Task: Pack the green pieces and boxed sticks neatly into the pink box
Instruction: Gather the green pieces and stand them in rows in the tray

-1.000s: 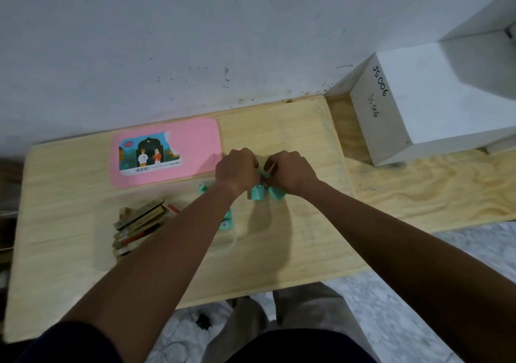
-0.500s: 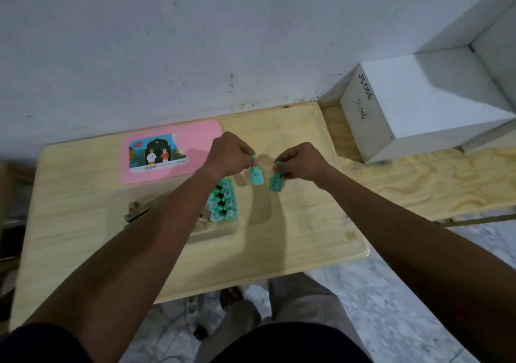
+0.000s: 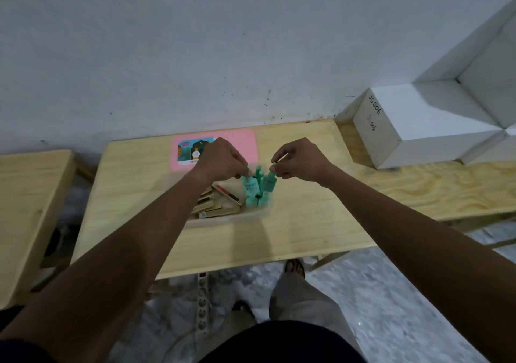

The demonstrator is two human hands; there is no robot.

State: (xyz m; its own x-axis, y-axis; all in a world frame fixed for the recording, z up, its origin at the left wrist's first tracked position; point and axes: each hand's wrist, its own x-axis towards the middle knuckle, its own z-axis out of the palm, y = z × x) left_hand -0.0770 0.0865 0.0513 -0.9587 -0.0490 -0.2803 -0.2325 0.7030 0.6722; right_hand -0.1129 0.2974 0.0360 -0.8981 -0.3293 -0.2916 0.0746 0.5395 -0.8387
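My left hand (image 3: 223, 158) pinches the top of a small green bottle-shaped piece (image 3: 250, 186). A second green piece (image 3: 269, 182) hangs from the fingertips of my right hand (image 3: 301, 159). Both pieces hang side by side just above more green pieces (image 3: 258, 200) that stand in a shallow clear tray (image 3: 223, 221) on the wooden table (image 3: 307, 223). Several boxed sticks (image 3: 216, 203) lie in the tray's left part, partly behind my left forearm. The pink box lid (image 3: 245, 145), with a picture label, lies flat at the table's back, behind my left hand.
A white box (image 3: 413, 128) marked with handwriting sits at the right on a lower wooden bench (image 3: 432, 189). Another wooden table (image 3: 25, 209) stands at the left. A grey wall runs close behind. Below the table's front edge are my legs and a power strip (image 3: 203, 304).
The camera has pulled back and up. Both hands have brought their green pieces closer together, over the green pieces in the tray. The boxed sticks now show more beside my left forearm.
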